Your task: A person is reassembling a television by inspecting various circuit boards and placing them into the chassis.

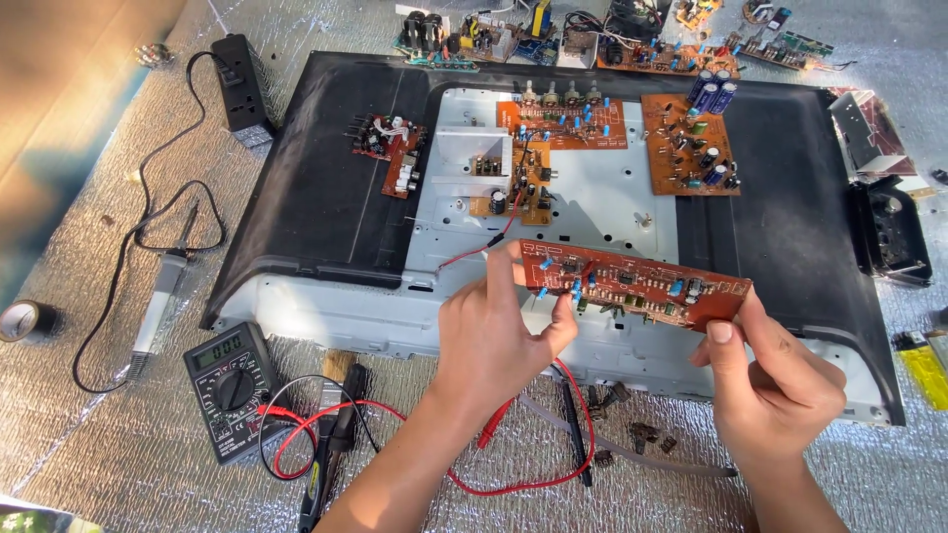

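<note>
A long, narrow brown circuit board [642, 281] with blue capacitors and small chips is held level above the open back of a flat television [326, 197]. My left hand [494, 336] grips the board's left end, thumb on the front edge. My right hand [770, 380] pinches its right end, thumb on top. A red and black wire [474, 249] trails from the left end toward a small board [513, 188] lying on the television's metal chassis.
Three more brown boards [563, 123] [691, 143] [390, 153] lie on the television. A multimeter [232, 390] with red and black leads [553, 484] sits front left, beside a soldering iron [163, 296]. A power strip [242, 89], tape roll [25, 321] and yellow lighter [923, 370] lie around.
</note>
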